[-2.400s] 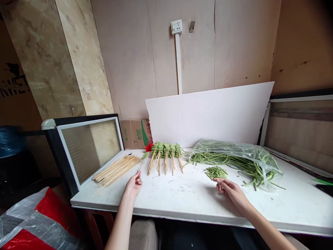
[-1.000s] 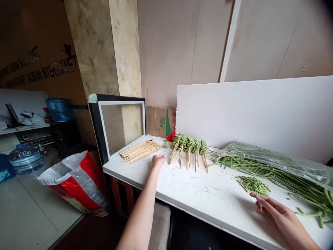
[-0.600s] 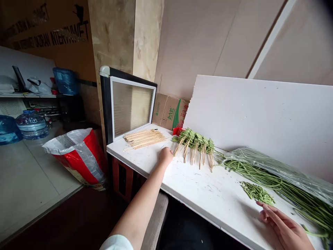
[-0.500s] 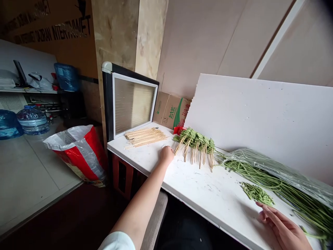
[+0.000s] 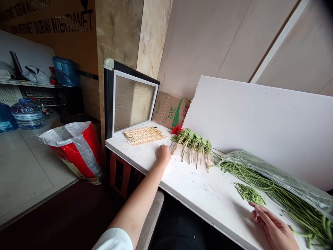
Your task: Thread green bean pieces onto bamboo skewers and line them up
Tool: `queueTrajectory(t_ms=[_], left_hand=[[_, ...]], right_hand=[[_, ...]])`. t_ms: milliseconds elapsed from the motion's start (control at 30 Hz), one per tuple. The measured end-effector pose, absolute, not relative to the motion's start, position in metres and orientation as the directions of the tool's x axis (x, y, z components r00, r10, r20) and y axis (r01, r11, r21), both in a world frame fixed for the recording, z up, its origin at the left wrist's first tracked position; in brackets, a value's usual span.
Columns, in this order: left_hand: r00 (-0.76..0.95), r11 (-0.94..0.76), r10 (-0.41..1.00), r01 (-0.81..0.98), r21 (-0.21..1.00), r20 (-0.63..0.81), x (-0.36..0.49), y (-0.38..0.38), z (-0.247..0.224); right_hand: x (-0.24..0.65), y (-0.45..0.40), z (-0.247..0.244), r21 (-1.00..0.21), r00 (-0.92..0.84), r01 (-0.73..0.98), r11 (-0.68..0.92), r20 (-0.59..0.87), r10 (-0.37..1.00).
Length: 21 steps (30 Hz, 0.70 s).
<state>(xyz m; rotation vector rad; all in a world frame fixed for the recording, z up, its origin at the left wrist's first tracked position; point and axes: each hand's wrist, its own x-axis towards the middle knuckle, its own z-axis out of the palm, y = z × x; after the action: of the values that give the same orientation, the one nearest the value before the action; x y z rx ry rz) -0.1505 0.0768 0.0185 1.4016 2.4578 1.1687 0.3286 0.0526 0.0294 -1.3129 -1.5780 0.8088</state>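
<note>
My left hand (image 5: 164, 152) is closed at the left end of a stack of skewered green bean pieces (image 5: 192, 139), whose bare stick ends point toward me. Its fingers are turned away, so what they grip is hidden. To its left lies a pile of bare bamboo skewers (image 5: 145, 135). At the lower right, my right hand (image 5: 274, 225) hovers with fingers stretched out and nothing visible in them. Its index fingertip is close to a small heap of cut green bean pieces (image 5: 249, 193).
Long green beans (image 5: 281, 194) lie along the right side under a clear plastic bag (image 5: 260, 165). Behind the white table (image 5: 192, 187) stand a cardboard box (image 5: 169, 109), a framed panel (image 5: 134, 104) and a white board (image 5: 255, 114). A red-and-white sack (image 5: 78, 149) sits on the floor.
The view has shifted slightly, so most of the table's things appear a little further left. Both hands keep nearly the same pose and place relative to the skewers and bean pieces.
</note>
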Motion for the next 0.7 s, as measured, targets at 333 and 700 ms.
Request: queueTrajectory(t_ms=[333,700], left_hand=[[-0.626,0.289,0.717,0.668,0.685,0.308,-0.152,0.072,0.022],[-0.45,-0.454,0.27,0.72,0.525,0.851,-0.116,0.005,0.145]], right_hand=[[0.341,0.061,0.015,-0.954,-0.056,0.27,0.134,0.124,0.991],[0.33,0.046,0.02,-0.95,-0.083,0.251,0.186,0.171,0.982]])
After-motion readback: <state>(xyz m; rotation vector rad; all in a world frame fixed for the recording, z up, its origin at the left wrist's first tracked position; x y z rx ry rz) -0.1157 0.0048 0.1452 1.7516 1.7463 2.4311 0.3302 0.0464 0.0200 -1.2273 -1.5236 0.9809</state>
